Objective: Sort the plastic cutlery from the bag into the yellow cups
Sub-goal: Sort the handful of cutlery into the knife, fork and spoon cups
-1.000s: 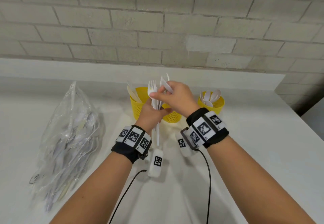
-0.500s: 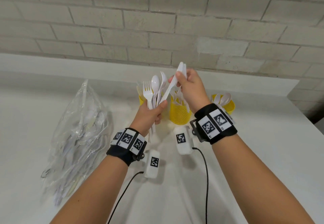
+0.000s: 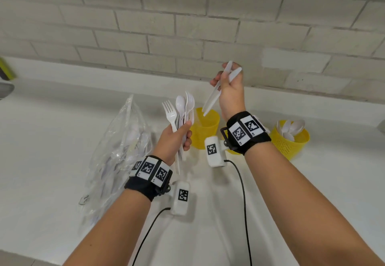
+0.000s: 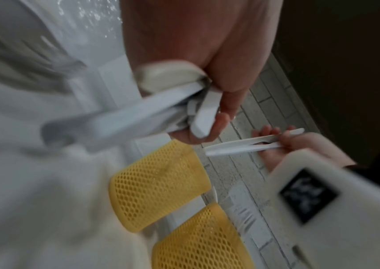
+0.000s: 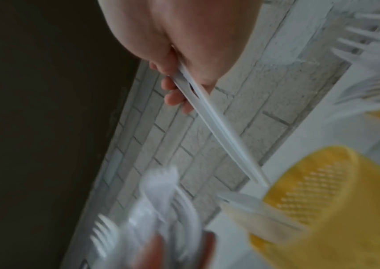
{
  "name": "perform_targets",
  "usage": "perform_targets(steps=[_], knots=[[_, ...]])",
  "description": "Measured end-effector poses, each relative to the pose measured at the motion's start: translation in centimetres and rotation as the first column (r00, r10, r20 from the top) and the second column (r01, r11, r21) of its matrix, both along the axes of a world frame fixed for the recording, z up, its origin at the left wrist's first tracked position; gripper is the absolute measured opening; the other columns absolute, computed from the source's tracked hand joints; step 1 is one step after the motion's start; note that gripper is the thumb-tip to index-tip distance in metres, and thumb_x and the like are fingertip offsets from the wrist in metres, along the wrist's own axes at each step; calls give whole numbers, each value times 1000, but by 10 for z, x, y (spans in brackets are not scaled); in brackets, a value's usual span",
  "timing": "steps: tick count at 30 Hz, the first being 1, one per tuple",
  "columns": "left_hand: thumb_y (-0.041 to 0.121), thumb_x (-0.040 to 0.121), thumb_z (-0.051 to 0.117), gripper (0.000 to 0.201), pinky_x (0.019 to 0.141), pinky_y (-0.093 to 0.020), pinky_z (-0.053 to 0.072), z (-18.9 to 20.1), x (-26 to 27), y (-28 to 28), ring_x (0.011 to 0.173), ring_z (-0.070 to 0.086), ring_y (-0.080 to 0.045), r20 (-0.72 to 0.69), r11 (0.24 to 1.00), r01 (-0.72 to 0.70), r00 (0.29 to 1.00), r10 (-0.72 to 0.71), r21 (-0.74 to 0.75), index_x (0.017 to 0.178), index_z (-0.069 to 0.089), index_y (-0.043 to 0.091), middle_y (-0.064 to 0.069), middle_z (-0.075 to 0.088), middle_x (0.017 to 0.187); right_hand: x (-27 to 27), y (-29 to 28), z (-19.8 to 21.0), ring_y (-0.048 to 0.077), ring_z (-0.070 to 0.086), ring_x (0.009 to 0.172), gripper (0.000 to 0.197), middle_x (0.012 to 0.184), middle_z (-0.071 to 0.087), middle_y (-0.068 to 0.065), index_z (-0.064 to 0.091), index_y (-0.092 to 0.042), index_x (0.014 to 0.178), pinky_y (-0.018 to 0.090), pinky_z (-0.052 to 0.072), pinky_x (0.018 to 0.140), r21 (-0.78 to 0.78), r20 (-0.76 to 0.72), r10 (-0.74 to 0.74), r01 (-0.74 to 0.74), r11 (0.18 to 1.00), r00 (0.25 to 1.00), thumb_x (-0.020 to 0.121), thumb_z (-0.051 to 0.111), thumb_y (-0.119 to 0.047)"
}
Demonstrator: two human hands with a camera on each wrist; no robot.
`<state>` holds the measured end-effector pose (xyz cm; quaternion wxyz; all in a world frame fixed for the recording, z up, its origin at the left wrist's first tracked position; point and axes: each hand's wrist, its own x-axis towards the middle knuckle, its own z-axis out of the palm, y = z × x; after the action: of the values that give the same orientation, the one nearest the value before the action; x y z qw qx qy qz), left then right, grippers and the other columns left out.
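Since half a second ago the right hand point(image 3: 230, 91) has lifted away from the bundle and now holds its two knives point(image 3: 216, 93) tip-down, their points just above the mouth of the left yellow cup point(image 3: 205, 129), which serves as the landmark for the rest. That hand's fingers are curled round the knives near their handle ends, and the pair is slanted with the handles spread slightly apart. Just left of the cup, the left hand point(image 3: 174, 140) is closed round a bundle of cutlery point(image 3: 181, 116), at least a fork and spoons with their heads pointing up. Further left of the cup, well apart from it, the clear bag point(image 3: 116, 153) lies on the white desk point(image 3: 52, 140) with more white pieces inside. To the cup's right a second cup is mostly hidden behind the right wrist; the far right cup point(image 3: 292, 140) beyond it holds spoons. In the right wrist view a pale knife-like piece already leans out of the near cup, so this one seems to be the knife cup. To finish the step well, I judge the hand should bring the knives closer to upright, lower the tips past the rim and only then let go, so both slide in together without tipping the light mesh cup or one knife skating off the edge.
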<state>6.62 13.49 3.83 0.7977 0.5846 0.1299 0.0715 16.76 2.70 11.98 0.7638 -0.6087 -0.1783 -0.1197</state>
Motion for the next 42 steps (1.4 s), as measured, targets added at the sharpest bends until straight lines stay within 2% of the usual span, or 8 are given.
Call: perform_targets(steps=[7, 10, 15, 18, 20, 31, 38, 42], knots=[[11, 95, 52, 7, 49, -23, 43, 5, -4, 4, 51, 49, -16, 34, 999, 46, 998, -46, -4, 93, 54, 4, -4, 54, 64, 4, 2, -58, 17, 55, 103, 31, 109, 60, 5, 54, -16, 122, 27, 42, 91, -529, -167, 28, -114, 841, 986, 92, 57, -20], [9, 96, 51, 11, 52, -23, 48, 7, -4, 0, 53, 55, -15, 55, 997, 79, 995, -79, 15, 88, 56, 5, -5, 59, 67, -8, -4, -49, 10, 52, 114, 37, 129, 55, 3, 55, -13, 126, 19, 39, 97, -456, -22, -57, 40, 889, 998, 92, 58, -27], [9, 97, 49, 12, 55, -24, 51, 12, -1, -16, 55, 58, -14, 109, 990, 141, 984, -140, -3, 93, 58, 4, -6, 61, 69, -39, -11, -33, 16, 62, 83, 34, 95, 68, 11, 66, -12, 103, 25, 49, 80, -443, -121, -5, -50, 895, 993, 87, 61, -42], [8, 98, 47, 14, 56, -23, 52, 17, 1, -27, 56, 59, -14, 137, 980, 199, 971, -195, -17, 93, 59, 3, -5, 62, 69, -50, -27, -31, 17, 52, 47, 35, 53, 54, 9, 59, -10, 70, 25, 47, 54, -452, -266, 130, -243, 858, 955, 89, 59, -40], [8, 98, 47, 13, 57, -23, 53, 20, 1, -34, 57, 61, -14, 151, 976, 216, 966, -210, -22, 98, 59, 3, -6, 63, 71, -49, -37, -32, 11, 47, 40, 31, 47, 49, 5, 62, -6, 75, 23, 44, 50, -392, -307, 149, -268, 880, 940, 92, 58, -32], [4, 96, 46, 25, 80, -40, 56, 14, 15, -65, 81, 70, -29, 109, 970, 214, 973, -203, -112, 121, 50, 4, -15, 73, 88, -41, -77, -17, 17, 64, 64, 16, 81, 60, 6, 52, -9, 101, 25, 55, 60, -53, -319, 37, -57, 997, 947, 101, 38, -15], [15, 98, 46, 17, 54, -25, 51, 9, 24, -72, 61, 62, -19, 0, 993, 86, 996, -86, 82, 112, 55, 15, -5, 60, 72, -35, -89, -9, 11, 48, 50, 18, 70, 46, 1, 54, -17, 96, 24, 45, 52, 62, -201, 15, -3, 998, 979, 96, 43, -2], [18, 97, 50, 9, 45, -25, 38, 9, 28, -77, 48, 44, -13, 35, 985, 33, 999, -39, 168, 102, 56, 13, -2, 46, 62, -42, -82, -8, 5, 49, 61, 15, 80, 58, -9, 61, -15, 101, 16, 42, 55, -152, -204, -20, -12, 988, 979, 87, 62, -11]])
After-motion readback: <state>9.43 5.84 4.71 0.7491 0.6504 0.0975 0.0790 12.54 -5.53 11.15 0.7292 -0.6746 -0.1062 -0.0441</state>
